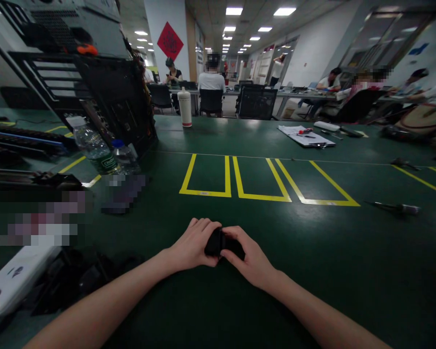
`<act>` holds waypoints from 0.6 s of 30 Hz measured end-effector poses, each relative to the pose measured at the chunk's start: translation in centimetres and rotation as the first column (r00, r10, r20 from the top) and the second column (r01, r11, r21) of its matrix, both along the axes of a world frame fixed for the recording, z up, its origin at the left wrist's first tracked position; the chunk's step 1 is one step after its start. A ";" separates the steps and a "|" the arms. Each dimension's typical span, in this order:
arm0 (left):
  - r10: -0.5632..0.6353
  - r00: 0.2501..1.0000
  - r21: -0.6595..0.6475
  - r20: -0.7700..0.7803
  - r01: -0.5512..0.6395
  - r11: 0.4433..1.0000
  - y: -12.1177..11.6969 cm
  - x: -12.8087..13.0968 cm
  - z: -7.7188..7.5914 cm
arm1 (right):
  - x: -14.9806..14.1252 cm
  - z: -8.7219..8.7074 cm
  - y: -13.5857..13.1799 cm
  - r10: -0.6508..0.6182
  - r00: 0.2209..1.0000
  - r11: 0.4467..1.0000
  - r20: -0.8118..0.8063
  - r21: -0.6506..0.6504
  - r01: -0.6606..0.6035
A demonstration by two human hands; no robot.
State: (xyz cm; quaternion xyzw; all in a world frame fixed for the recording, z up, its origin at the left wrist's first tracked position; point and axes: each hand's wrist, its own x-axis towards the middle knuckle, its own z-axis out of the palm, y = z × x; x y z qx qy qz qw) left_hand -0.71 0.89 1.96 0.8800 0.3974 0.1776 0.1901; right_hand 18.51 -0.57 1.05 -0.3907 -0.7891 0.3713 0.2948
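Both your left hand [192, 245] and right hand [249, 259] clench one small black object [218, 242], low over the green table [312, 271]. Fingers hide it; a slipping grip could drop it.

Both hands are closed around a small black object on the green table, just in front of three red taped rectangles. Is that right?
Not quite: the taped rectangles are yellow, not red, as the head view shows. The rest holds: the left hand and right hand are closed around a small black object on the green table, just in front of them.
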 end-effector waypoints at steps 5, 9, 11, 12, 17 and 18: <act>-0.003 1.000 -0.002 0.004 0.003 1.000 0.0 -0.1 0.1 | 0.1 0.3 -0.1 0.024 0.999 0.999 0.042 0.021 -0.025; -0.020 1.000 -0.001 -0.011 0.020 1.000 0.0 -0.1 0.2 | 0.2 0.4 -0.3 0.033 0.997 0.999 0.063 0.031 -0.035; -0.019 1.000 0.000 -0.020 0.019 1.000 0.0 -0.1 0.3 | 0.2 0.4 -0.3 0.032 0.998 0.999 0.055 0.032 -0.034; -0.015 1.000 0.001 -0.019 0.015 1.000 0.0 -0.1 0.4 | 0.2 0.4 -0.3 0.030 0.999 0.999 0.045 0.035 -0.031; -0.009 1.000 0.003 -0.021 0.009 1.000 0.0 -0.2 0.4 | -0.2 0.3 -0.2 -0.007 1.000 1.000 0.002 -0.001 0.007; -0.009 1.000 0.004 -0.025 0.009 1.000 0.0 -0.2 0.4 | -0.3 0.3 -0.1 -0.013 1.000 1.000 0.001 -0.013 0.013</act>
